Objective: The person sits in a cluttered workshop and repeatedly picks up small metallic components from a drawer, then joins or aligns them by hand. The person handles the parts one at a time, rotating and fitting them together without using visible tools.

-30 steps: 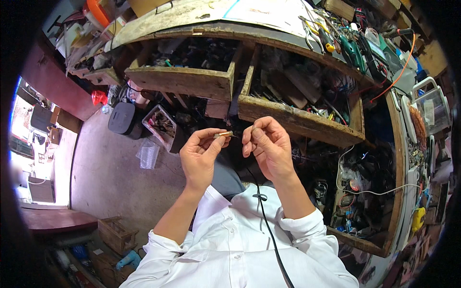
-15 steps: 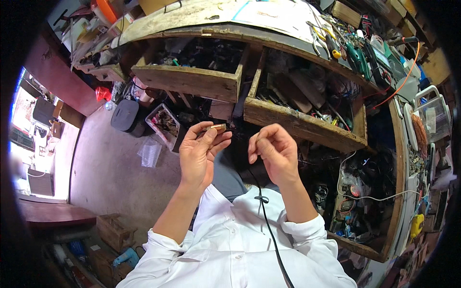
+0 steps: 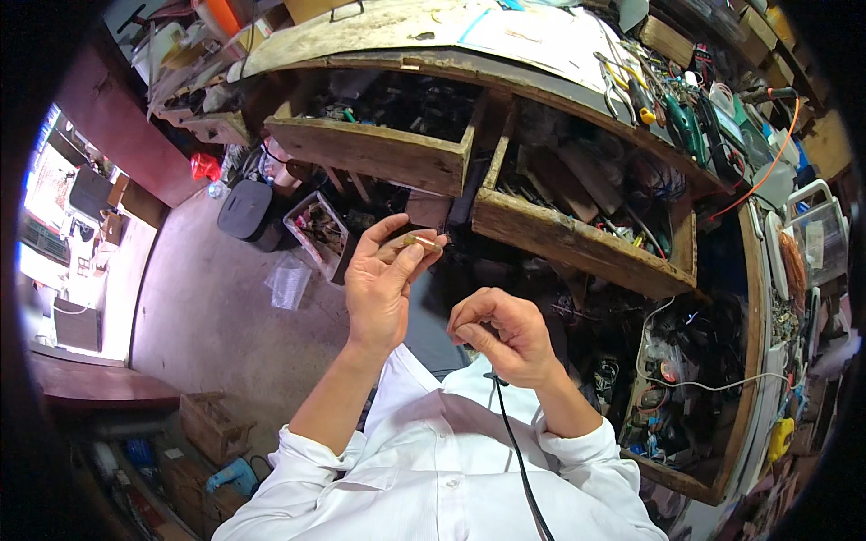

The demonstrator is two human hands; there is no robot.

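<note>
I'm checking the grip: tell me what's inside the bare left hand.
The left hand holds a small, copper-coloured cylindrical piece; what its fingers cover cannot be seen.

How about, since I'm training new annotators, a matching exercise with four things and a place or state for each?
1. small cylinder
2. right hand
3. clear plastic sheet
4. wooden drawer

A. lying on the floor
B. fingers curled
C. pulled out beneath the bench
D. between the left hand's thumb and fingers

Pairs: 1-D, 2-B, 3-A, 4-C
</note>
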